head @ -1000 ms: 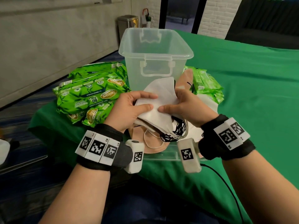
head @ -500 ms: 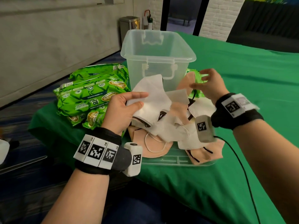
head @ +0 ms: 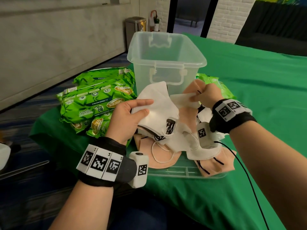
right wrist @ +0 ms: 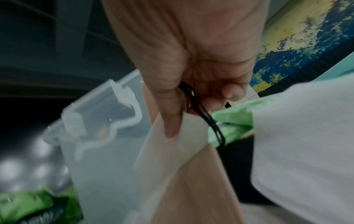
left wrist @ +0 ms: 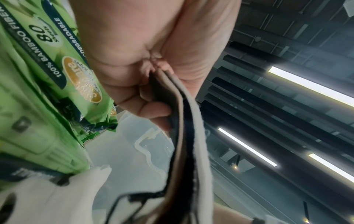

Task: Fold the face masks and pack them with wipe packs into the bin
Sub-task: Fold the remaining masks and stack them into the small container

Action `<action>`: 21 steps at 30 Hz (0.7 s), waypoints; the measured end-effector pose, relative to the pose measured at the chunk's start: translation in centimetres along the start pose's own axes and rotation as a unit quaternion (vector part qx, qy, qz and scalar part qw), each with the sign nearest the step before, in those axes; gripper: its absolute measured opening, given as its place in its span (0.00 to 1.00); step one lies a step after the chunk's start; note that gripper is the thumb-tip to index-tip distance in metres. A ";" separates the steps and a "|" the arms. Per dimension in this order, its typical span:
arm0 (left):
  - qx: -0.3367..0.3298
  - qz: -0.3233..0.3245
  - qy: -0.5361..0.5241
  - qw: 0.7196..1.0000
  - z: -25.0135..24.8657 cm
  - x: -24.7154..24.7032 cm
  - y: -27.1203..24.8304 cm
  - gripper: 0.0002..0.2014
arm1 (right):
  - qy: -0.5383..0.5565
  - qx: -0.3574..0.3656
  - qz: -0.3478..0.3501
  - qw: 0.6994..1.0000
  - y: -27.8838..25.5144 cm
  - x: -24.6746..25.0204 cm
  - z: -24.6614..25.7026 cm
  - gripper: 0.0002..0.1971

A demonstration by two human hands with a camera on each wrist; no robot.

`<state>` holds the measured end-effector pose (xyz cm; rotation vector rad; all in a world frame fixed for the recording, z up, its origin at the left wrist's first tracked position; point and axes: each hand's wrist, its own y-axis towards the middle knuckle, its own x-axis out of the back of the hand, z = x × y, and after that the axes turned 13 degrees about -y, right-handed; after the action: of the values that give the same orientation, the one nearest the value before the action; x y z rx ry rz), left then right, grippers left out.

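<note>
My left hand grips a stack of folded white face masks just in front of the clear plastic bin; in the left wrist view the mask edges sit pinched between thumb and fingers. My right hand pinches the edge of another mask together with its black ear loop, lifted off the loose pile of white and beige masks. Green wipe packs lie stacked left of the bin.
The mask pile rests on a clear lid near the table's front edge. More green wipe packs lie behind my right hand, right of the bin. The green tablecloth stretches away to the right. A cable trails from my right wrist.
My right hand left the white stack, reached toward the bin's right side, then came back left and lower pinching a mask from the pile. The left hand kept holding the stack.
</note>
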<state>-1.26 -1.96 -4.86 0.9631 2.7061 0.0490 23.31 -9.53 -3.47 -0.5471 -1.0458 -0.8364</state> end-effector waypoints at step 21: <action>0.000 -0.031 -0.040 0.999 -1.1 -3.8 -1.8 0.04 | 0.429 0.162 0.119 0.881 -11.3 2.8 2.7 0.14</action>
<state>0.15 -5.61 -3.08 0.8614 2.6606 -0.0004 13.40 -15.08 0.32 0.0157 -0.2690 -0.5642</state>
